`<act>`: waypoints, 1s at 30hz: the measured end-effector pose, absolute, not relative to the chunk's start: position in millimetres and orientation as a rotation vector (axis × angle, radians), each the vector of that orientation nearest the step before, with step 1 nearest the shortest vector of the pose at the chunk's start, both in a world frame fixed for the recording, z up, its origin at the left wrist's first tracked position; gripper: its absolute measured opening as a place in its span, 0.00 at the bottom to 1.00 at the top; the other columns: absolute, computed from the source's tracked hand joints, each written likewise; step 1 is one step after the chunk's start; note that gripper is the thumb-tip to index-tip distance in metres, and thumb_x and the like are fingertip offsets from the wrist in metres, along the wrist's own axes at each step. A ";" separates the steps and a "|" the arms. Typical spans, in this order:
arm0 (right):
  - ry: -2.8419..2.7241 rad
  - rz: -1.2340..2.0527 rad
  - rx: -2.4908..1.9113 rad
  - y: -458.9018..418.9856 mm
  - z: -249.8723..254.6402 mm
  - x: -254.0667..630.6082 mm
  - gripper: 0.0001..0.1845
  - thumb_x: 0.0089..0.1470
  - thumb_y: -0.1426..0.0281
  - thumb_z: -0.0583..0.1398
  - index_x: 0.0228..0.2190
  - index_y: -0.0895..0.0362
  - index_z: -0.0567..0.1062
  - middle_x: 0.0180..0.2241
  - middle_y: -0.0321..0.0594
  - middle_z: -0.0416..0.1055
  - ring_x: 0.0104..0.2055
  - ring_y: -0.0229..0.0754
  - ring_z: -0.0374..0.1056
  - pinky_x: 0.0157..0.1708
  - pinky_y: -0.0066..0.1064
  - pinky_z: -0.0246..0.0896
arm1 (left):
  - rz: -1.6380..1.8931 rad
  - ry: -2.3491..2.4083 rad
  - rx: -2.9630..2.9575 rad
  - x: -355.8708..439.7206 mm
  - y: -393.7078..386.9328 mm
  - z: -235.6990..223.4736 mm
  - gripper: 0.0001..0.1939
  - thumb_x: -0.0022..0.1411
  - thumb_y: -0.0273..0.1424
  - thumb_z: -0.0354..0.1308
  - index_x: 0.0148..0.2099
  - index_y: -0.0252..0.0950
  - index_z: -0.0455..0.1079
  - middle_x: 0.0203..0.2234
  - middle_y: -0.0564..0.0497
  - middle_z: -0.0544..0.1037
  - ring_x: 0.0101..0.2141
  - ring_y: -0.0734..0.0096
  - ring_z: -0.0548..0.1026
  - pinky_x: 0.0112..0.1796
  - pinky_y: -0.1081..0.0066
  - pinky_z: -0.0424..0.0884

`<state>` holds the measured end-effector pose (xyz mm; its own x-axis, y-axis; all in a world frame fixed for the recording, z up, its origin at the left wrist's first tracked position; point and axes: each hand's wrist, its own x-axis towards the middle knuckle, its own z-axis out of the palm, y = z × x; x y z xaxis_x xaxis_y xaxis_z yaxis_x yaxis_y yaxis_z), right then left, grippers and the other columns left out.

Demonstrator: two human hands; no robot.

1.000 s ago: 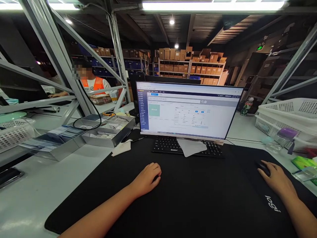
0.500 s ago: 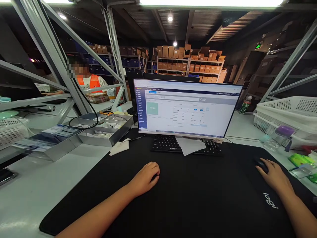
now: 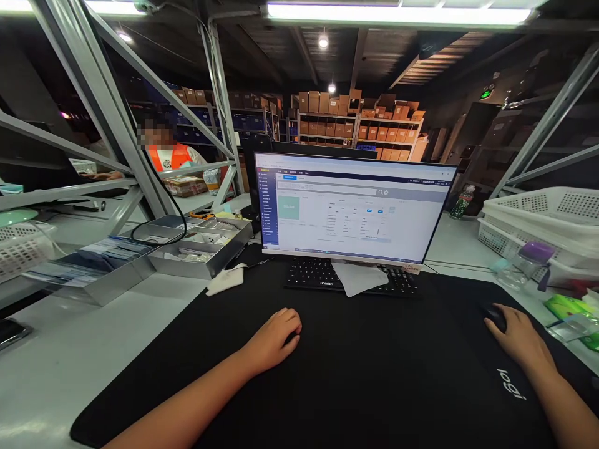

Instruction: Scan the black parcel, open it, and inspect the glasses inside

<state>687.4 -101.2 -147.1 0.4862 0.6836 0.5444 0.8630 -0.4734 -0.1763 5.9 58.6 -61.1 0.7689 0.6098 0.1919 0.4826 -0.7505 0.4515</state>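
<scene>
My left hand (image 3: 275,337) rests on the black desk mat (image 3: 365,374) with its fingers curled loosely under; nothing shows in it. My right hand (image 3: 517,337) lies over a black mouse (image 3: 496,315) at the mat's right side, fingers wrapped on it. Ahead stands a monitor (image 3: 350,209) showing a software page, with a black keyboard (image 3: 350,277) below it and a white cloth (image 3: 358,276) lying on the keys.
Metal trays (image 3: 201,243) with small parts sit at the left, white baskets (image 3: 543,218) and a purple-capped bottle (image 3: 526,262) at the right. Grey steel frame bars (image 3: 116,118) rise on both sides. A person in an orange vest (image 3: 171,156) sits behind the left frame.
Both hands stay where they were; only the view has shifted slightly.
</scene>
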 end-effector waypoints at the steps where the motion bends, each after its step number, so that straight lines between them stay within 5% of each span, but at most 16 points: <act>1: -1.289 -0.564 -2.309 -101.1 -147.9 687.9 0.43 0.53 0.43 0.46 0.55 0.62 0.70 0.53 0.57 0.68 0.58 0.62 0.65 0.60 0.49 0.63 | 0.461 0.838 2.584 6.1 58.3 -60.6 0.05 0.65 0.23 0.53 0.40 0.38 0.64 0.43 0.49 0.71 0.44 0.63 0.68 0.48 0.60 0.66; 30: -1.296 -0.611 -2.299 -101.2 -151.9 690.0 0.40 0.53 0.44 0.46 0.53 0.62 0.69 0.51 0.57 0.68 0.57 0.62 0.65 0.59 0.49 0.63 | 0.476 0.830 2.580 5.8 59.0 -61.9 0.06 0.65 0.22 0.52 0.41 0.39 0.64 0.42 0.49 0.71 0.43 0.64 0.68 0.47 0.62 0.66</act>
<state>690.0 -101.2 -151.9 0.4664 0.6798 0.5660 0.8692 -0.4711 -0.1504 5.8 59.0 -61.9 0.7672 0.6102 0.1977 0.4786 -0.7498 0.4568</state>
